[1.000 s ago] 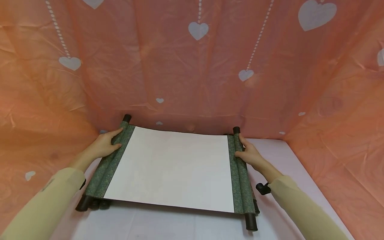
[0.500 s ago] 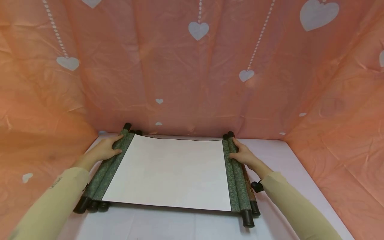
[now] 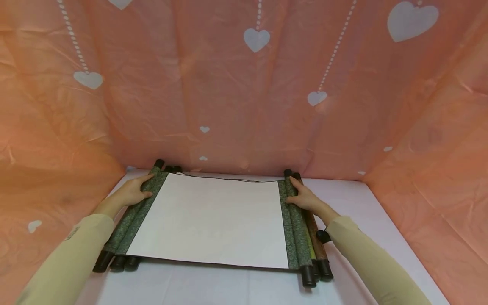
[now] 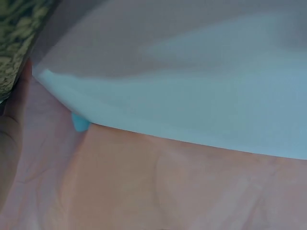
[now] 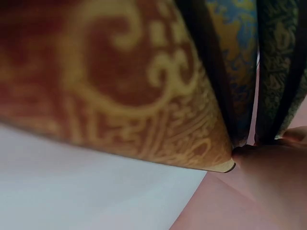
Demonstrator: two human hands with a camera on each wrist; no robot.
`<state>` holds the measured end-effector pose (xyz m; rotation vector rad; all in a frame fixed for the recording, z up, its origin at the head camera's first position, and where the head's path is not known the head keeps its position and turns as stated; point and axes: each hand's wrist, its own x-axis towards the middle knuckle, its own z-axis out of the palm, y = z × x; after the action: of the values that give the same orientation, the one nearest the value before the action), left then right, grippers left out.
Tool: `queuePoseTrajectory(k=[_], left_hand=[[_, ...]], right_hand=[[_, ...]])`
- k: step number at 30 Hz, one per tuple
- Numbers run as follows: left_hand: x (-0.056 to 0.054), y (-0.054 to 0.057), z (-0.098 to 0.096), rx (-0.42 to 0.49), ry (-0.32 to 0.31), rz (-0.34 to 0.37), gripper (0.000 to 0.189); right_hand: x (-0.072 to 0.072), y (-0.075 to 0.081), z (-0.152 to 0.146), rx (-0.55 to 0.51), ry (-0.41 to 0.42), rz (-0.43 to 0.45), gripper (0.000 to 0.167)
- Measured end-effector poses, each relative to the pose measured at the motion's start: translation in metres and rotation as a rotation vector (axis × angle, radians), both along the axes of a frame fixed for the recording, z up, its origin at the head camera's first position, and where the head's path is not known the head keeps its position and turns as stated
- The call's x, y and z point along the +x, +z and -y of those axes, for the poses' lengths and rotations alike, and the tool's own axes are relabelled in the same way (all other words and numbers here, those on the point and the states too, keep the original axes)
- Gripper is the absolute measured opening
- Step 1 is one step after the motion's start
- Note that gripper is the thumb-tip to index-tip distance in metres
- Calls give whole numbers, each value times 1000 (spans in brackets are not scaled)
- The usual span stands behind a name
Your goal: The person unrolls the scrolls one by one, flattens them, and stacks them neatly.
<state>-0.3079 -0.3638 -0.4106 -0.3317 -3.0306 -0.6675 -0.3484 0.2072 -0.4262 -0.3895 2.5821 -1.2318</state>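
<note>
A hanging scroll with a blank white sheet (image 3: pixel 213 220) lies unrolled, its green patterned borders ending in rollers with black knobs. My left hand (image 3: pixel 131 190) holds the left roller (image 3: pixel 131 218) near its far end, thumb and fingers around it. On the other side, my right hand (image 3: pixel 306 199) grips the right roller (image 3: pixel 299 233), also toward the far end. Beneath the sheet's right side show a brown patterned scroll roll (image 3: pixel 317 241) and a yellow-green one (image 3: pixel 310 246). The right wrist view shows red-and-gold fabric (image 5: pixel 120 96) and blue-and-gold fabric (image 5: pixel 240 33) beside the hand.
More black knobs (image 3: pixel 131 263) poke out under the left border. Everything stands on a white-covered table (image 3: pixel 206 290). An orange curtain with pale hearts (image 3: pixel 228 106) closes off the back and both sides.
The green-bordered scroll has come down closer to the table, its far edge dropping. Its right roller has shifted left with my right hand, exposing more of the scrolls underneath.
</note>
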Motion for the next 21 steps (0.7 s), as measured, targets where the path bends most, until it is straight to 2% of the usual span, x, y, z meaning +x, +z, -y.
queuePoseTrajectory(k=[5, 13, 21], left_hand=[[-3, -5, 5, 10, 27, 34, 69], [-2, -9, 9, 48, 53, 69, 67], [-1, -13, 12, 49, 47, 77, 61]], right_hand=[[-4, 0, 4, 54, 40, 3, 91], [-9, -3, 8, 82, 73, 10, 92], [-14, -3, 12, 198, 117, -48, 92]])
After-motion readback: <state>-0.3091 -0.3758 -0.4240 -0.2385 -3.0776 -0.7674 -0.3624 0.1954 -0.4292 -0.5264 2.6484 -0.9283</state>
